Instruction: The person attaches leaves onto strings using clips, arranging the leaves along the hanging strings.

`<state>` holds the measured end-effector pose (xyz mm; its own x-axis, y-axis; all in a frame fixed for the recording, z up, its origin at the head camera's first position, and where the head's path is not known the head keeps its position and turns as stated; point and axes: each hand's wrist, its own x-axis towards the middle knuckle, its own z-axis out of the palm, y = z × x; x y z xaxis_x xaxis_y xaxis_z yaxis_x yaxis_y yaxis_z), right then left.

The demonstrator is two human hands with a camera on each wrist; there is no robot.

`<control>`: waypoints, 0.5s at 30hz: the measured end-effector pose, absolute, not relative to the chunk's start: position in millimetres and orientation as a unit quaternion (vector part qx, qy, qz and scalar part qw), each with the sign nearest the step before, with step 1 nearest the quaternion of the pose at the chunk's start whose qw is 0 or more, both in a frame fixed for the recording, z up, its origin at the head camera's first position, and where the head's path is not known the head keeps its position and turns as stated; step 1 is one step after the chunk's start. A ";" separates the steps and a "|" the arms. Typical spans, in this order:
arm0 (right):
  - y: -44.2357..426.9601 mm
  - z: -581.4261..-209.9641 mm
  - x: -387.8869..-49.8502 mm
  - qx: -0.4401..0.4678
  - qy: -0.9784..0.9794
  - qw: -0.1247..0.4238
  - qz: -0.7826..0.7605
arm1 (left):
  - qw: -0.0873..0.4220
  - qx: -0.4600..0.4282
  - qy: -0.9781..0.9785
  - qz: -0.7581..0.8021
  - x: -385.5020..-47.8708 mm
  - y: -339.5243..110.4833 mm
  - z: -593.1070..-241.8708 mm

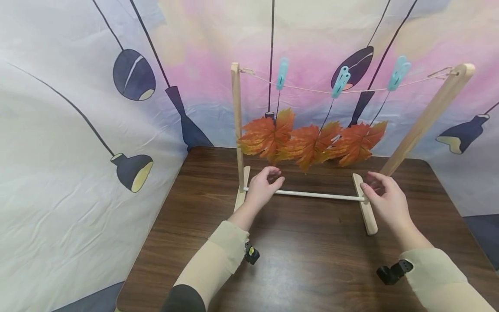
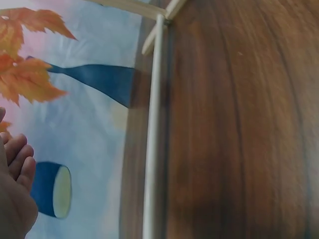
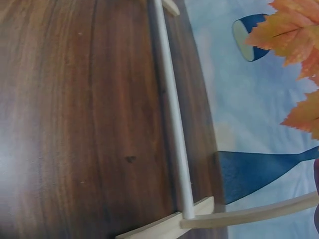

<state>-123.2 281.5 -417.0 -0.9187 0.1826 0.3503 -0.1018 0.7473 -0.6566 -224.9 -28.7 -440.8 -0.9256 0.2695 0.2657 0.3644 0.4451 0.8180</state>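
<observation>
Three orange maple leaves (image 1: 312,145) hang by their stems from a string (image 1: 308,89), held by light blue clothespins (image 1: 341,82). The string runs between the two uprights of a wooden stand (image 1: 429,119). My left hand (image 1: 262,190), fingers loosely bent and holding nothing, hovers by the stand's left end, covering part of the white crossbar (image 1: 319,195). Beside the right upright is my right hand (image 1: 387,201), thumb and fingers apart, nothing visible between them. In the left wrist view the left fingers (image 2: 20,154) show at the edge, below the leaves.
The stand's feet (image 1: 368,216) rest on a brown wooden table (image 1: 296,268). Behind it hangs a pastel cloth backdrop (image 1: 202,86) printed with dark lamps, close to the table's far edge. Black cameras (image 1: 393,272) are strapped at both wrists.
</observation>
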 end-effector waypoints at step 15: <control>280.3 -445.9 -110.4 -0.006 -0.927 0.196 0.321 | 0.066 -0.199 -0.886 -0.413 -228.8 -70.9 -463.5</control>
